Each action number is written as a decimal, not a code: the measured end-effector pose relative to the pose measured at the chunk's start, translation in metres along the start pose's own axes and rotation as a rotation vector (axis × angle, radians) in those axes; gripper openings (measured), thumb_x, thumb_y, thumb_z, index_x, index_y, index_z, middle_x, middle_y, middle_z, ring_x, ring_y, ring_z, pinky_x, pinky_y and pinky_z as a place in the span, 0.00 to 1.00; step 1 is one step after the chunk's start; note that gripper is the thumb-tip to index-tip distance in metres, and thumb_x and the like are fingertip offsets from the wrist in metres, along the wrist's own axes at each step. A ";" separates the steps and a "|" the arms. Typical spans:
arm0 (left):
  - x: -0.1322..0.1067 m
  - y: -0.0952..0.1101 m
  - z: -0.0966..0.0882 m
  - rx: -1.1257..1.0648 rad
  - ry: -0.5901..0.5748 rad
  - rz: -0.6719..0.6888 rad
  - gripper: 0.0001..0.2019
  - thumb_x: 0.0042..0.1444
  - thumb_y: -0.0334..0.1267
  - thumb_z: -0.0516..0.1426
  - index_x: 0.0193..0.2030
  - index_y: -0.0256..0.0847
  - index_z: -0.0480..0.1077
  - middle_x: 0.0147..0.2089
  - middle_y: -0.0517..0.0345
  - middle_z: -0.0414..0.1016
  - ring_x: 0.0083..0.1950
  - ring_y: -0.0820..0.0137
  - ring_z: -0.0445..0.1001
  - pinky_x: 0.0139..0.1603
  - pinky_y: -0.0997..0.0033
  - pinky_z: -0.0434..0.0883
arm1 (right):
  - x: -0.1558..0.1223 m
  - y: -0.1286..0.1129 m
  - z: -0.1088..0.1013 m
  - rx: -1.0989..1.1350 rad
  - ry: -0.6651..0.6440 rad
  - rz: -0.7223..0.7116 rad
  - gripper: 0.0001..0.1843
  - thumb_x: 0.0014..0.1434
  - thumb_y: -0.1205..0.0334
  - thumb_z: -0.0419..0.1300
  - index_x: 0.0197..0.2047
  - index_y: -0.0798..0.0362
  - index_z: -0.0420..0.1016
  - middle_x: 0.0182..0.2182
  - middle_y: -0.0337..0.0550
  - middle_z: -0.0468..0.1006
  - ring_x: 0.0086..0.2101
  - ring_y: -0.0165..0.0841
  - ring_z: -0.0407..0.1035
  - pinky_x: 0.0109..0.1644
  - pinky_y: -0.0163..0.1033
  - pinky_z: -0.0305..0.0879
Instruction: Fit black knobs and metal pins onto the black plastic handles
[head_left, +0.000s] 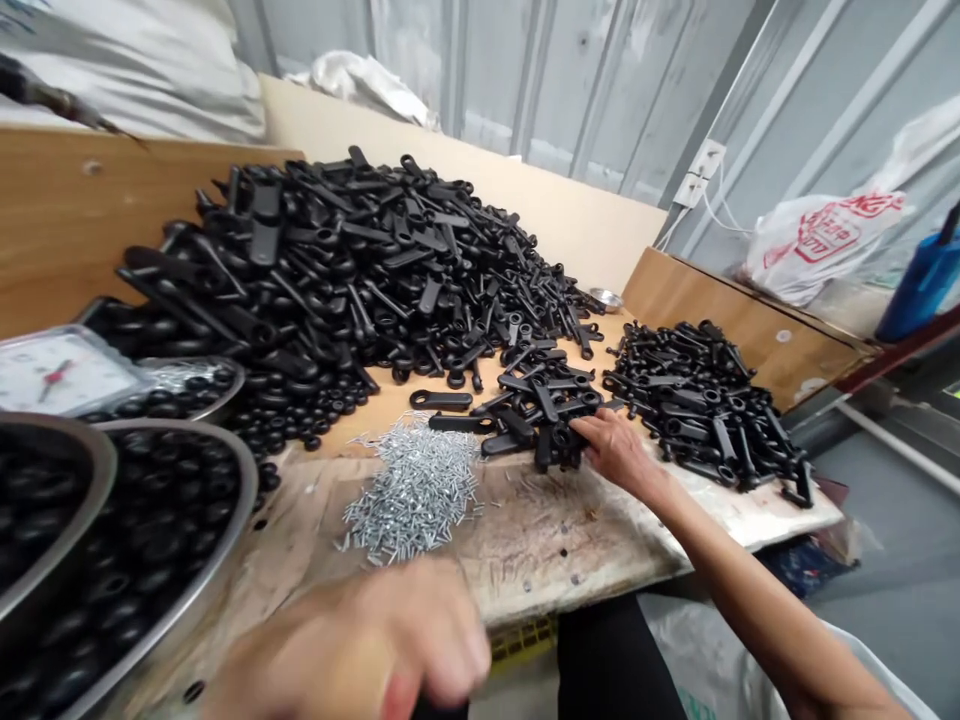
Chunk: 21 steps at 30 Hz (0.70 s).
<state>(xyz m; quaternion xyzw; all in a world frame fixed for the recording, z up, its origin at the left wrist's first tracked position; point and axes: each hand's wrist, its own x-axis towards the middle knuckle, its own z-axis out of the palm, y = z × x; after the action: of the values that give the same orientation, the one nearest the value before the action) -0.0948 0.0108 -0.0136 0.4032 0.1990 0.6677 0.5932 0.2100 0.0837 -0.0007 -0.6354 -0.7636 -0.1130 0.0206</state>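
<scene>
My right hand (615, 450) reaches out to a small heap of black plastic handle parts (540, 410) in the middle of the bench; its fingers curl into the heap and grip one of the parts. My left hand (390, 640) is close to the camera at the bench's near edge, blurred, closed in a fist over something dark that I cannot make out. A pile of small silver screws (416, 490) lies between the two hands on the worn wooden bench (540, 540).
A big mound of black handle parts (337, 260) fills the back left. A smaller heap (705, 400) lies right. Steel bowls of black rings (150, 520) stand at the left by a scale dial (60, 372). A small metal dish (606, 299) sits behind.
</scene>
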 end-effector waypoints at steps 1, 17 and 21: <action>0.012 0.000 0.006 0.011 -0.059 0.016 0.06 0.42 0.44 0.61 0.25 0.46 0.74 0.18 0.56 0.69 0.23 0.66 0.69 0.23 0.66 0.69 | 0.005 0.000 0.001 -0.025 -0.003 0.005 0.15 0.50 0.73 0.51 0.38 0.52 0.73 0.33 0.44 0.76 0.38 0.35 0.63 0.43 0.36 0.57; 0.040 -0.054 0.058 0.758 -0.146 -0.117 0.21 0.49 0.27 0.51 0.51 0.44 0.64 0.42 0.53 0.74 0.43 0.64 0.72 0.46 0.63 0.68 | 0.003 -0.083 -0.085 0.705 0.098 -0.655 0.12 0.55 0.73 0.52 0.42 0.55 0.73 0.41 0.48 0.74 0.40 0.33 0.68 0.42 0.36 0.67; 0.047 -0.033 0.036 0.190 0.219 -0.065 0.10 0.53 0.36 0.54 0.42 0.44 0.68 0.24 0.62 0.69 0.24 0.76 0.66 0.28 0.75 0.66 | 0.023 -0.067 -0.077 0.973 0.172 -0.408 0.14 0.54 0.66 0.59 0.45 0.53 0.71 0.45 0.45 0.72 0.38 0.31 0.69 0.36 0.34 0.66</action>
<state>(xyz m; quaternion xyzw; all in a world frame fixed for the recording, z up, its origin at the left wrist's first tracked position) -0.0445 0.0550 -0.0024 0.3756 0.3377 0.6662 0.5487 0.1313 0.0791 0.0686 -0.3796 -0.8313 0.2007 0.3530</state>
